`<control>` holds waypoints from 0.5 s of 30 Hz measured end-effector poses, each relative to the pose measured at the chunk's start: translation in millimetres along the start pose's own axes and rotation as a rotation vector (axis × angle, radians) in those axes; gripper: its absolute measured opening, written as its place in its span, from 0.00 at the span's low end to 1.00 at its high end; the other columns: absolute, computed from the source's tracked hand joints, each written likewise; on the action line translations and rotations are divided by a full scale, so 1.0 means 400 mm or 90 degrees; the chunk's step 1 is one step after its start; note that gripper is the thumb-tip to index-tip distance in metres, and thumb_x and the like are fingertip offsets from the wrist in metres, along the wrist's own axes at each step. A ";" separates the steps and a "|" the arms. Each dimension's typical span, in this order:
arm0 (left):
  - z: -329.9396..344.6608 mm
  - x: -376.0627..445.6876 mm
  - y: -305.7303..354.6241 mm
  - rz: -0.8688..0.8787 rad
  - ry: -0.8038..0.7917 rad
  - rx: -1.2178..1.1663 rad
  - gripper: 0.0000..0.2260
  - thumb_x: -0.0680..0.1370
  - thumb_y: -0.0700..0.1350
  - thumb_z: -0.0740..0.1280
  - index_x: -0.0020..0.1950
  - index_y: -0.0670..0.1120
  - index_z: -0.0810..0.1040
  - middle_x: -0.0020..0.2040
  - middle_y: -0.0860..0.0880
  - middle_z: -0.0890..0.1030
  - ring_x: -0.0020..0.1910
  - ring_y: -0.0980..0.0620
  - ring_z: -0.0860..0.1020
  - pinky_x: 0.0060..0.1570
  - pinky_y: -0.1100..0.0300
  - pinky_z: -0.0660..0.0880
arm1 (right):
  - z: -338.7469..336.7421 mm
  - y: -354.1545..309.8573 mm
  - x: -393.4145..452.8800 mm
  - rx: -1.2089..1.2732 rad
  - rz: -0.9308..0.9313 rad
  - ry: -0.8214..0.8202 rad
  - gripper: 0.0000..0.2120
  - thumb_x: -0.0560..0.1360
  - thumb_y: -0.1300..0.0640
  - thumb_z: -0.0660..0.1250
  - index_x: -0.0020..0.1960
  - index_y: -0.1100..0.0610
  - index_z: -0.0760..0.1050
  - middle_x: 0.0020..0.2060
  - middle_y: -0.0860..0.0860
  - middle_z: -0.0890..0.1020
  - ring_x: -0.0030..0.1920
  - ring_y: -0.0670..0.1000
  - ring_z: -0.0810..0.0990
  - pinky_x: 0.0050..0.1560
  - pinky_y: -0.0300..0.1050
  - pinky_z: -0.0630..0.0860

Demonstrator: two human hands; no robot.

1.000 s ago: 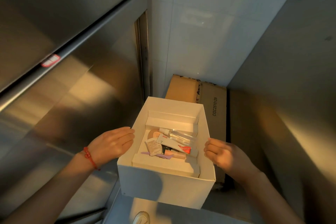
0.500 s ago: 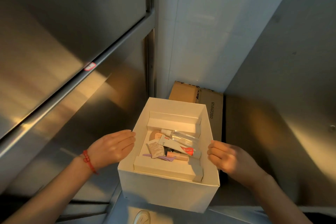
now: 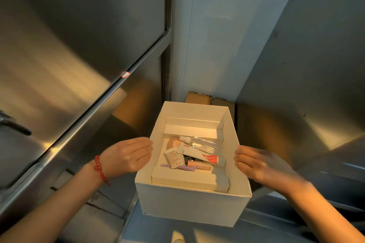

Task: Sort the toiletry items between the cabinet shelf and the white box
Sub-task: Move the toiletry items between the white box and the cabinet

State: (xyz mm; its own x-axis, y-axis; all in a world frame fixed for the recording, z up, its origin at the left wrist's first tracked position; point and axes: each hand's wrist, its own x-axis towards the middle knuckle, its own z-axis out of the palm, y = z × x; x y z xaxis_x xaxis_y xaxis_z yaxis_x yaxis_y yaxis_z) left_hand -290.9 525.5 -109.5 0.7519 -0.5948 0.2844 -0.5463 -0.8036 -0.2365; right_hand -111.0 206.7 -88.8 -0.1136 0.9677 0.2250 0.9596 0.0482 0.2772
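The white box [image 3: 189, 205] is open at the top and sits between my two hands at chest height. Inside lie a white tube with a red end [image 3: 199, 154], a clear plastic packet [image 3: 203, 143], a small sachet [image 3: 173, 158], a purple clip [image 3: 178, 167], a peach stick [image 3: 199, 163] and a round beige pad [image 3: 172, 142]. My left hand [image 3: 126, 156], with a red bracelet, presses fairly straight fingers against the left wall. My right hand [image 3: 254, 162], blurred, has its fingers curled against the right wall at the rim.
A steel cabinet front [image 3: 79, 35] with a slanting rail [image 3: 118, 83] fills the left; a dark handle [image 3: 17, 127] sticks out at the far left. A brown cardboard box [image 3: 209, 98] stands behind the white box against a pale wall. Another steel panel [image 3: 306, 85] rises on the right.
The view has shifted, so the cabinet rail now runs lower and farther right. Both hands stay on the box's sides, which has barely moved.
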 end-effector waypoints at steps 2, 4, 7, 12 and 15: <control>-0.031 -0.005 0.021 0.011 -0.002 -0.009 0.16 0.54 0.48 0.83 0.38 0.44 0.85 0.39 0.47 0.85 0.39 0.53 0.84 0.46 0.59 0.79 | -0.038 -0.025 -0.007 -0.016 -0.003 -0.016 0.18 0.49 0.60 0.84 0.36 0.59 0.84 0.34 0.53 0.83 0.36 0.49 0.83 0.32 0.38 0.80; -0.060 -0.013 0.045 0.014 0.000 -0.021 0.16 0.55 0.47 0.82 0.38 0.44 0.85 0.39 0.47 0.85 0.39 0.53 0.84 0.46 0.59 0.79 | -0.073 -0.055 -0.017 -0.023 -0.012 -0.015 0.19 0.48 0.58 0.84 0.37 0.58 0.84 0.35 0.52 0.84 0.38 0.50 0.84 0.36 0.39 0.80; -0.099 -0.033 0.082 0.031 -0.010 -0.015 0.14 0.56 0.47 0.82 0.37 0.44 0.85 0.39 0.47 0.85 0.39 0.53 0.84 0.46 0.59 0.79 | -0.113 -0.102 -0.035 -0.019 -0.005 -0.017 0.21 0.48 0.57 0.84 0.38 0.58 0.84 0.36 0.52 0.84 0.39 0.50 0.84 0.38 0.40 0.80; -0.167 -0.056 0.146 0.050 -0.028 -0.013 0.12 0.57 0.45 0.81 0.37 0.44 0.85 0.39 0.46 0.85 0.39 0.53 0.84 0.45 0.59 0.80 | -0.171 -0.181 -0.070 -0.017 0.009 -0.036 0.21 0.49 0.56 0.85 0.40 0.59 0.84 0.38 0.53 0.84 0.40 0.51 0.84 0.37 0.41 0.81; -0.217 -0.057 0.183 0.065 -0.038 -0.004 0.11 0.58 0.45 0.81 0.36 0.44 0.85 0.38 0.47 0.85 0.39 0.53 0.84 0.44 0.59 0.80 | -0.218 -0.218 -0.090 -0.017 0.014 -0.040 0.21 0.49 0.56 0.84 0.40 0.59 0.84 0.38 0.53 0.84 0.40 0.52 0.84 0.37 0.41 0.81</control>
State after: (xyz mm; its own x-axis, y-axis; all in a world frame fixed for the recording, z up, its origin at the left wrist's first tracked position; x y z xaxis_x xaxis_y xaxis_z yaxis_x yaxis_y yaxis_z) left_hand -380.2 478.2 -52.9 0.7123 -0.6716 0.2039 -0.6237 -0.7389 -0.2549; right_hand -213.2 146.2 -39.5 -0.0760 0.9821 0.1721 0.9543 0.0216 0.2981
